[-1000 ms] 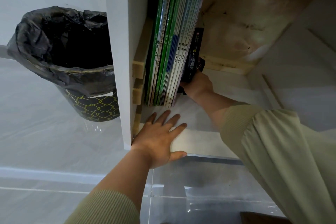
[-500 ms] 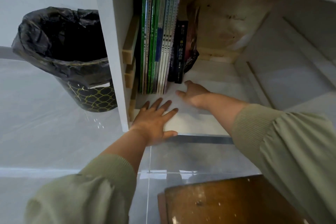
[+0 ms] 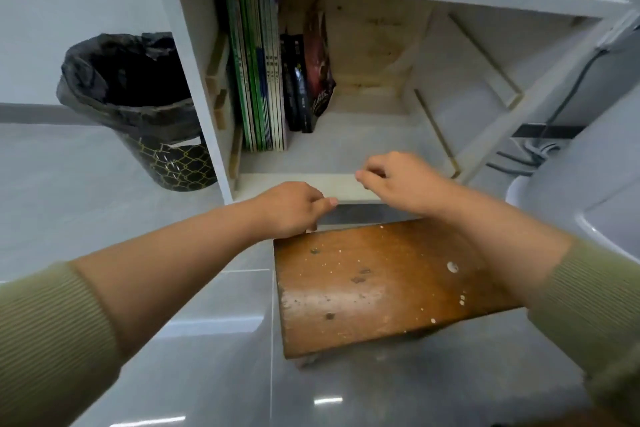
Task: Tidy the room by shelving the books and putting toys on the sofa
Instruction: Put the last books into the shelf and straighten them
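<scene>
Both grips are bare hands, and both are empty. My left grip (image 3: pixel 291 208) has its fingers curled under and its thumb out, just over the far left corner of the wooden stool (image 3: pixel 381 281). I cannot tell whether it touches the wood. My right grip (image 3: pixel 401 180) hovers loosely curled, clamped on nothing, above the front edge of the shelf (image 3: pixel 346 146).

The books stand in the left half of that compartment. A row of thin green books (image 3: pixel 256 73) stands upright, pressed against the left wall. Two dark books (image 3: pixel 294 90) stand beside them. A red soft-cover (image 3: pixel 317 55) leans on those, its lower corner bowed out towards the back.

I judge the thin ones light singly, floppy and glossy, so likely to slide. I would pinch several together low on the spines, squeezing across the covers. The red one looks soft, so I would support its spine rather than pull a corner. The right half of the shelf floor has no books on it.

I see no toys and no sofa in this view. A lined bin (image 3: pixel 138 107) stands on the floor outside the shelf's left wall.
</scene>
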`<action>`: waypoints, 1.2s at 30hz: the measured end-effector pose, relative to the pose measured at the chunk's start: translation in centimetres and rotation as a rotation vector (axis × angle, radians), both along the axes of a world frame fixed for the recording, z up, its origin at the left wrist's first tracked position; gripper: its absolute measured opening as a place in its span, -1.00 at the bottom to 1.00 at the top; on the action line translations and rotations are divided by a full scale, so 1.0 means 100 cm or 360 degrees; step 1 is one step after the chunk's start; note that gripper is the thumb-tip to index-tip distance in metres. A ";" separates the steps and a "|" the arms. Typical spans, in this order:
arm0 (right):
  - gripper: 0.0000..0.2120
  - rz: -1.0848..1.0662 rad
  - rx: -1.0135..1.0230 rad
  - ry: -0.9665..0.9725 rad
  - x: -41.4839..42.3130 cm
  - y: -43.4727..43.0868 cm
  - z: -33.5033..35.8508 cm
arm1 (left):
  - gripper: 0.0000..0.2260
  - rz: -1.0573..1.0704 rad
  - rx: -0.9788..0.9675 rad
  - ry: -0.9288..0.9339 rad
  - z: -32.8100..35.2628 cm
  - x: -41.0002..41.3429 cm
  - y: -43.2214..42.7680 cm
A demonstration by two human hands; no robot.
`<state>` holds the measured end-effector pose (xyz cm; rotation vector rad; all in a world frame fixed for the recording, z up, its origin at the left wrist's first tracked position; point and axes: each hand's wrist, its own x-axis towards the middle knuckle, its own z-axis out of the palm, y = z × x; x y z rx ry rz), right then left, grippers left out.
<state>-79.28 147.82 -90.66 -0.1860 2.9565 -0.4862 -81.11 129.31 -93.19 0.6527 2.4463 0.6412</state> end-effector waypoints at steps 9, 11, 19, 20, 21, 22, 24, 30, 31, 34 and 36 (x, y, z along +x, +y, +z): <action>-0.47 -0.0154 0.0109 -0.0448 0.034 0.028 -0.017 | -0.50 0.0122 -0.0352 0.0467 -0.006 0.045 0.004; -0.48 -0.0131 0.0138 -0.0343 0.040 0.026 -0.020 | -0.53 0.0138 -0.0260 0.0452 -0.006 0.046 0.002; -0.55 -0.0207 0.0118 -0.0300 0.056 0.019 -0.027 | -0.59 0.0041 -0.0219 0.0412 -0.004 0.050 -0.004; -0.56 -0.0213 0.0110 -0.0305 0.057 0.017 -0.026 | -0.58 0.0031 -0.0223 0.0412 -0.003 0.050 -0.006; -0.57 -0.0220 0.0100 -0.0316 0.058 0.016 -0.027 | -0.58 0.0022 -0.0228 0.0407 -0.004 0.051 -0.007; -0.57 -0.0229 0.0098 -0.0327 0.059 0.014 -0.027 | -0.58 0.0015 -0.0232 0.0394 -0.004 0.052 -0.008; -0.58 -0.0229 0.0106 -0.0339 0.061 0.011 -0.028 | -0.57 0.0013 -0.0234 0.0378 -0.004 0.053 -0.011; -0.58 -0.0207 0.0109 -0.0341 0.062 0.007 -0.027 | -0.56 0.0014 -0.0267 0.0416 -0.002 0.056 -0.013; -0.58 -0.0208 0.0108 -0.0348 0.062 0.007 -0.027 | -0.55 0.0019 -0.0274 0.0417 -0.003 0.056 -0.014; -0.57 -0.0183 0.0106 -0.0401 0.061 0.007 -0.028 | -0.56 0.0027 -0.0273 0.0405 -0.004 0.058 -0.014; -0.56 -0.0161 0.0104 -0.0427 0.060 0.008 -0.028 | -0.55 0.0027 -0.0283 0.0395 -0.004 0.057 -0.014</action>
